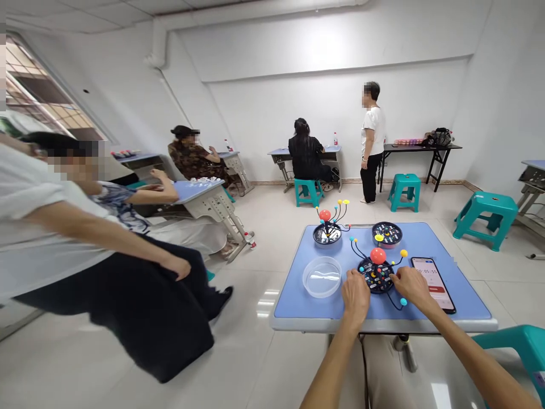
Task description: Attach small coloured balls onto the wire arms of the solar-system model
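On the blue desk (pixel 293 304) in front of me sits a solar system model (pixel 378 256), with a red ball above a round black base and small coloured balls on curved wires. My left hand (pixel 356 295) is closed at the left edge of that base. From the right, my right hand (pixel 412 286) pinches the base's other edge. Left of my hands lies a clear round plastic lid (pixel 322 277). Behind stand a second such model (pixel 325 216) and a black round base (pixel 387 233) without a big ball.
A phone (pixel 434 286) showing a timer lies by my right hand. Close on the left stands a person in dark trousers (pixel 128 307). Green stools (pixel 486 218) stand around, one near the desk's right corner. Other people sit at desks farther back.
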The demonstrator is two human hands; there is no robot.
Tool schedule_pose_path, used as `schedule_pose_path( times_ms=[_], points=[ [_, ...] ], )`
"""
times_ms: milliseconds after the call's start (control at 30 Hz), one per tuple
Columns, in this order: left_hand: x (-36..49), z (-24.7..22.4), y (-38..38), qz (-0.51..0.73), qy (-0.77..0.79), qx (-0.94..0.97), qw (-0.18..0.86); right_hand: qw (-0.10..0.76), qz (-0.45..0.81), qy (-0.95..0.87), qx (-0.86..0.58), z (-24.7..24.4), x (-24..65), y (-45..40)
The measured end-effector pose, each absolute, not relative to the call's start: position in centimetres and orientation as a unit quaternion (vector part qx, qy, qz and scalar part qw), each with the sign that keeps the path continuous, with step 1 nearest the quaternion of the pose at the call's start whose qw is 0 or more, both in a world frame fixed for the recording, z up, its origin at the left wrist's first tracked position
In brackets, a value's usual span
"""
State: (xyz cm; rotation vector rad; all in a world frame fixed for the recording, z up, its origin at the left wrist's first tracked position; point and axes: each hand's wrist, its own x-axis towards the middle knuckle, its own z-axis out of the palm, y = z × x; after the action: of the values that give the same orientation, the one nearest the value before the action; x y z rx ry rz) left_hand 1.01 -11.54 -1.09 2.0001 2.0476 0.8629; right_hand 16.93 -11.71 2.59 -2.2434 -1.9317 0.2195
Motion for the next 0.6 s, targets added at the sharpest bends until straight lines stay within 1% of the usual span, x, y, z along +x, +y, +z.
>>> schedule_pose_path(
  times_ms=[133, 333, 467, 600],
  points=[
    [1.1, -1.3, -10.6, 0.264, 0.682, 0.678, 0.078, 0.087, 0.066, -0.641, -0.760, 2.0, 16.5, -11.6],
    [1.3, -0.3, -11.9, 0.259, 0.680, 0.681, 0.087, 0.095, 0.062, -0.647, -0.754, 2.1, 16.7, -12.2],
    [0.8, 1.3, -13.0, 0.269, 0.688, 0.668, 0.088, 0.104, 0.057, -0.656, -0.745, 3.1, 16.5, -12.9],
    [-1.3, 3.4, -14.2, 0.282, 0.704, 0.647, 0.080, 0.110, 0.060, -0.673, -0.729, 5.1, 14.8, -13.2]
  ],
)
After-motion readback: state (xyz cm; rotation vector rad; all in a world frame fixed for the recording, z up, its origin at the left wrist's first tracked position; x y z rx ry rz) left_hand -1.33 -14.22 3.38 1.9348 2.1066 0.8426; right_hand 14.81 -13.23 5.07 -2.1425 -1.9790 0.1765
